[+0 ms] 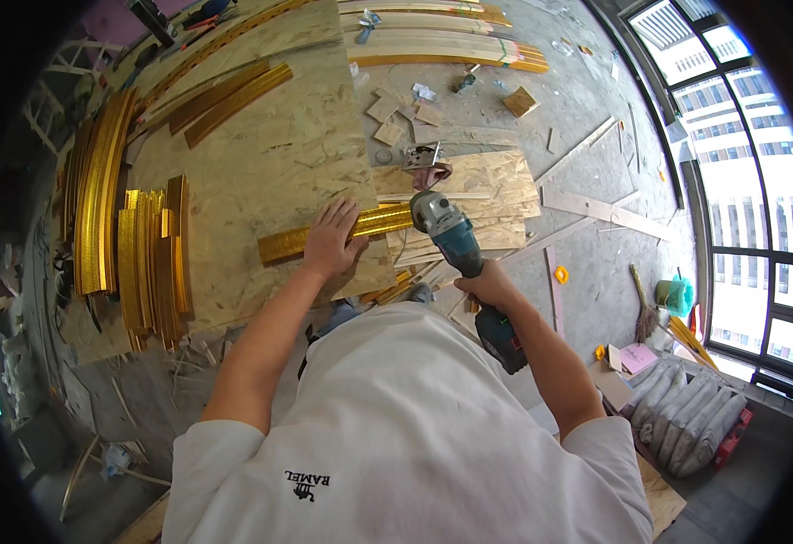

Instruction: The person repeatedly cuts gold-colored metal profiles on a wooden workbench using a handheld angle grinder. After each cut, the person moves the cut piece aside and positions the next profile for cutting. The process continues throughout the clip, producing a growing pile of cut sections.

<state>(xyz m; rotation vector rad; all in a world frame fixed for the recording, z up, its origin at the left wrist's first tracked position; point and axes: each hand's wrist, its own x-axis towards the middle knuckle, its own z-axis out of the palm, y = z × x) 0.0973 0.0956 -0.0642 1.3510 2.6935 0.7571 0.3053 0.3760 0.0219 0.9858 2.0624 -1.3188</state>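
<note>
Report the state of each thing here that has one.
Gold strip, lying flat, right end past the board's edge
Left hand, spread on the strip
Grinder, held, head by strip's right end; whether spinning, unclear
Right hand, closed around the grinder
Other gold strips, grouped on the board
Wood blocks, loose on the floor

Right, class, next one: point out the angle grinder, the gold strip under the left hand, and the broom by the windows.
Angle grinder [458, 239], head view: on its teal body.
Gold strip [282, 247], head view: near its left end.
Broom [647, 321], head view: on its bristles.
</note>
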